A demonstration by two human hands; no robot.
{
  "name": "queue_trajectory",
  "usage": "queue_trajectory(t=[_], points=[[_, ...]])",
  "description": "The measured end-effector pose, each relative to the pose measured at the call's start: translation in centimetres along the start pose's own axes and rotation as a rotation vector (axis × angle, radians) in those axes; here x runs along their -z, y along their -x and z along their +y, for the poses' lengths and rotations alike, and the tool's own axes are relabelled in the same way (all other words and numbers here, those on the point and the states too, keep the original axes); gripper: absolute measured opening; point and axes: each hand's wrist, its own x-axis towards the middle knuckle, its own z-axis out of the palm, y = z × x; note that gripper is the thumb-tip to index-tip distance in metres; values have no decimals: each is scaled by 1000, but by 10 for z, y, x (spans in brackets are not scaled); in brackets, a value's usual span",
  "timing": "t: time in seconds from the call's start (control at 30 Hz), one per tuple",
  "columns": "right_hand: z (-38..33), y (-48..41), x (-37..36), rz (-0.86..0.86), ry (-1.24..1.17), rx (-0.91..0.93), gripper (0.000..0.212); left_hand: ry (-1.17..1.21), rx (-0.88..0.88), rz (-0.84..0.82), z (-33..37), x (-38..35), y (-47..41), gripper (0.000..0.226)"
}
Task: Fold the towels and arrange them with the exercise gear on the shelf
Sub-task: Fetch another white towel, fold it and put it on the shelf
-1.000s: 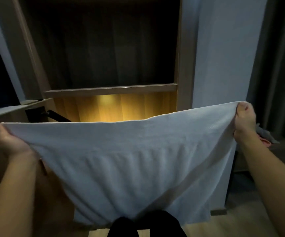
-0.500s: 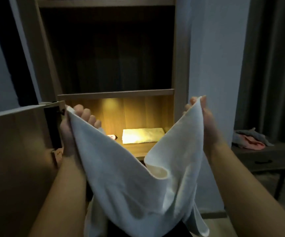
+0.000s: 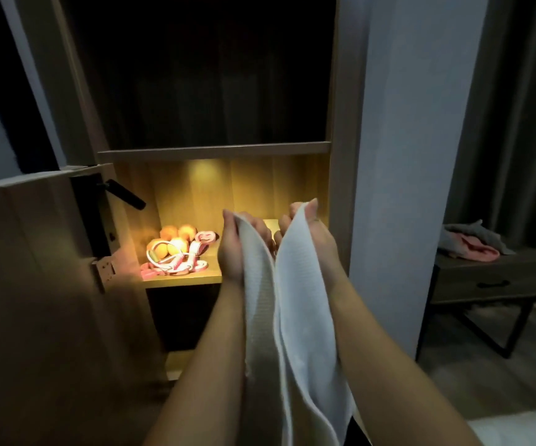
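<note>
Holding a white towel up in front of the lit shelf, one top corner in each hand. Pinching the left corner in the left hand, thumb on the near face, fingers curled behind the cloth. Pinching the right corner in the right hand, with the hem running up between the thumb and the curled fingers and ending level with the fingertips. Hands close side by side, knuckles near but apart, with the two halves of the towel face to face between them.

Hanging straight down from the fingers, long axis vertical, top edge up at the fingertips, lower end dropping between the forearms and out past the bottom of the view. Left half in shade and grey, right half brighter, white hem toward the viewer.

Behind the left hand, on the shelf: orange balls and a pink skipping rope heaped together at the left end. Left of that, an open door with a black handle. Far right, a low tabletop carrying crumpled grey and pink cloths.
</note>
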Motion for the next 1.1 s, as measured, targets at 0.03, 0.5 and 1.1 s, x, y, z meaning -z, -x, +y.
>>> queue_trajectory(t=[0.03,0.5,1.1], points=[[5,1,0,28,86,3,47,-106,-20,55,-5,-3,2,65],[72,6,1,-20,189,15,36,-590,-235,51,-59,33,6,20],[179,-44,84,261,318,-598,46,-1111,63,-120,-54,101,0,9]])
